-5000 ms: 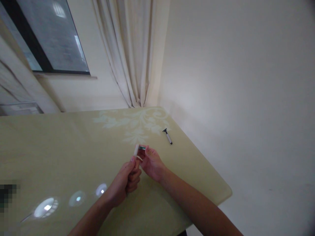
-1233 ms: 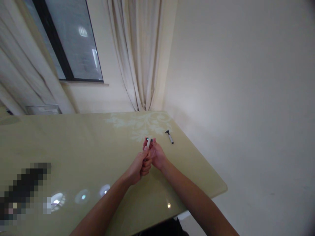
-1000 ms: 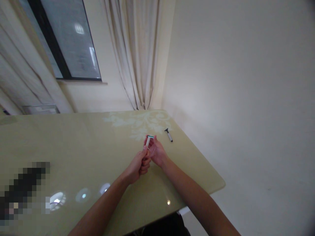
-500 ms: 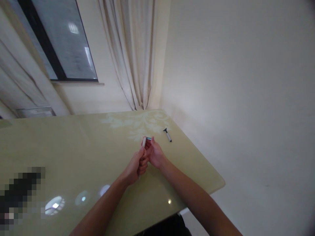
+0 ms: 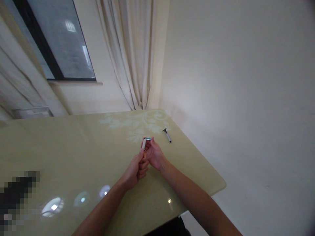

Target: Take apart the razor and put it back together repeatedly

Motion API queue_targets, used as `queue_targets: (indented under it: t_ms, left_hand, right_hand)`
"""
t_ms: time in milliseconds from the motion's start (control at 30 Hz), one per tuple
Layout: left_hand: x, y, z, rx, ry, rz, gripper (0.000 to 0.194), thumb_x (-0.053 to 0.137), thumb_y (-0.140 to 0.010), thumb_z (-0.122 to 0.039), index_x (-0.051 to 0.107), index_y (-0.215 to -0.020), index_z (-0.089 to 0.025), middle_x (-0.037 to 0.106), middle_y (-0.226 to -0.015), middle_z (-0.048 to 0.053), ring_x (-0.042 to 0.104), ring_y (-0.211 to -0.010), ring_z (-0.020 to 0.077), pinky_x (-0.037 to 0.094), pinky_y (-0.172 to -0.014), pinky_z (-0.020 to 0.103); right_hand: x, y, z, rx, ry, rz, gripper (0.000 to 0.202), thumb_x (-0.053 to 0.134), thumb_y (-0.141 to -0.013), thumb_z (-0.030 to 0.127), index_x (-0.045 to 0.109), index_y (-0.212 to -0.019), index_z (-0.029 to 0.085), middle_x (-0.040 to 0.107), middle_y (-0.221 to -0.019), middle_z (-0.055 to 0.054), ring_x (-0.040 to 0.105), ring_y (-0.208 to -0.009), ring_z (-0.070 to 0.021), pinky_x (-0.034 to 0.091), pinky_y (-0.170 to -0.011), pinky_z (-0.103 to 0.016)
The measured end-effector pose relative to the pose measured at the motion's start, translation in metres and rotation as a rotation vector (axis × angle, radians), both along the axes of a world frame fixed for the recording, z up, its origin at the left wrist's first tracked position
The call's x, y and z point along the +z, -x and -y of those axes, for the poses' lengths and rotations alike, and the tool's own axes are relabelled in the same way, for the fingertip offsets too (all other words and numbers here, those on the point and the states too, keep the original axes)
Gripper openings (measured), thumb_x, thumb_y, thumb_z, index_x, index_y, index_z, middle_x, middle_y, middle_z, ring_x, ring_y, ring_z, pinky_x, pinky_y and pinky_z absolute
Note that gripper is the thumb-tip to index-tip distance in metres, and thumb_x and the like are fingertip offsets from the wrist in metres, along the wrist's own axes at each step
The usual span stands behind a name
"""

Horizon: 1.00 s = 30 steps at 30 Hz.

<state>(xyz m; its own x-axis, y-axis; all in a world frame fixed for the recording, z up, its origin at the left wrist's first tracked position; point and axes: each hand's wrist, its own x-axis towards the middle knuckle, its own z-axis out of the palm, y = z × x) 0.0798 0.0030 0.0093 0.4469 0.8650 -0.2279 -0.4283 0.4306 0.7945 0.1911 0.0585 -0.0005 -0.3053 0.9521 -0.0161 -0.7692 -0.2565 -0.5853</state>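
Note:
Both my hands meet above the table around a small item whose kind I cannot make out. Its slim white strip (image 5: 144,144) stands up out of my left hand (image 5: 138,167), which is closed around its lower part. A short shiny bluish bar (image 5: 148,139) runs right from the top of the strip; whether the two are joined is unclear. My right hand (image 5: 155,153) is closed on the bar, with the thumb at its right end and the other fingers behind, partly hidden. A razor (image 5: 167,135) with a dark head and a grey handle lies to the right, touched by neither hand.
The glossy pale green table (image 5: 73,150) has a white floral pattern and light reflections. Its right edge runs along the wall (image 5: 233,98). Behind it hang beige curtains (image 5: 135,59) beside a window (image 5: 64,39). A blurred dark shape (image 5: 17,193) is at lower left.
The view has shifted very slightly. Both hands keep their hold almost unchanged, and the shiny bar shows a little more brightly. The razor lies as before.

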Motion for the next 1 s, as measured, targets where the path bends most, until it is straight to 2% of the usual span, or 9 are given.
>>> queue_targets:
  t_ms: [167,300,433,600,733,900,1000]
  left_hand:
    - [-0.0007,-0.0023,-0.0005,0.040,0.010,-0.019,0.066,0.058,-0.084,-0.079,0.024,-0.069,-0.025,0.015,-0.050,-0.013,0.003,-0.041,0.0057,0.005,-0.034,0.018]
    - [0.0009,-0.0039,0.0002,-0.003,0.014,-0.015,0.068,0.063,-0.079,-0.080,0.025,-0.069,-0.025,0.016,-0.049,-0.013,0.003,-0.042,0.0053,0.004,-0.034,0.018]
    - [0.0018,-0.0054,0.0028,0.031,0.014,-0.011,0.070,0.062,-0.077,-0.082,0.023,-0.069,-0.025,0.015,-0.049,-0.014,0.002,-0.041,0.0050,0.005,-0.034,0.017]
    - [-0.0016,-0.0074,0.0038,-0.014,0.015,-0.037,0.069,0.063,-0.076,-0.082,0.026,-0.069,-0.025,0.017,-0.048,-0.014,0.005,-0.040,0.0048,0.006,-0.033,0.017]
    - [-0.0023,-0.0082,0.0010,0.031,0.000,-0.024,0.070,0.061,-0.077,-0.083,0.025,-0.069,-0.025,0.016,-0.049,-0.014,0.004,-0.041,0.0047,0.005,-0.034,0.017]
    - [-0.0044,-0.0086,0.0026,-0.004,-0.003,-0.041,0.069,0.064,-0.075,-0.083,0.028,-0.070,-0.025,0.018,-0.048,-0.014,0.004,-0.041,0.0048,0.005,-0.033,0.017]
    - [-0.0043,-0.0097,0.0040,0.031,-0.021,-0.030,0.068,0.064,-0.075,-0.083,0.027,-0.071,-0.025,0.017,-0.048,-0.014,0.003,-0.041,0.0050,0.007,-0.033,0.017]
  right_hand:
    - [-0.0030,0.0023,0.0010,0.072,0.029,0.013,0.041,0.078,-0.083,0.059,0.076,-0.094,0.019,0.072,-0.080,-0.003,0.063,-0.070,-0.0148,0.048,-0.061,-0.024]
    - [-0.0051,0.0030,0.0002,0.030,0.053,-0.023,0.036,0.083,-0.081,0.052,0.076,-0.092,0.019,0.074,-0.083,-0.003,0.065,-0.074,-0.0135,0.050,-0.065,-0.023]
    - [-0.0059,0.0025,-0.0015,0.055,0.034,-0.017,0.037,0.082,-0.081,0.055,0.075,-0.093,0.021,0.075,-0.084,-0.003,0.066,-0.073,-0.0146,0.051,-0.061,-0.024]
    - [-0.0066,0.0023,-0.0038,-0.006,0.070,-0.070,0.036,0.086,-0.079,0.051,0.076,-0.092,0.019,0.074,-0.084,-0.003,0.068,-0.077,-0.0136,0.053,-0.067,-0.023]
    - [-0.0060,0.0019,-0.0026,0.055,0.057,-0.044,0.038,0.080,-0.083,0.055,0.077,-0.093,0.019,0.074,-0.084,-0.003,0.066,-0.072,-0.0136,0.051,-0.063,-0.024]
    - [-0.0030,0.0015,-0.0031,-0.032,0.081,-0.078,0.032,0.083,-0.083,0.049,0.076,-0.090,0.018,0.074,-0.083,-0.003,0.068,-0.079,-0.0140,0.053,-0.070,-0.022]
    - [-0.0054,0.0031,-0.0035,0.005,0.057,-0.051,0.034,0.080,-0.085,0.052,0.076,-0.092,0.019,0.074,-0.085,-0.004,0.067,-0.077,-0.0150,0.052,-0.067,-0.023]
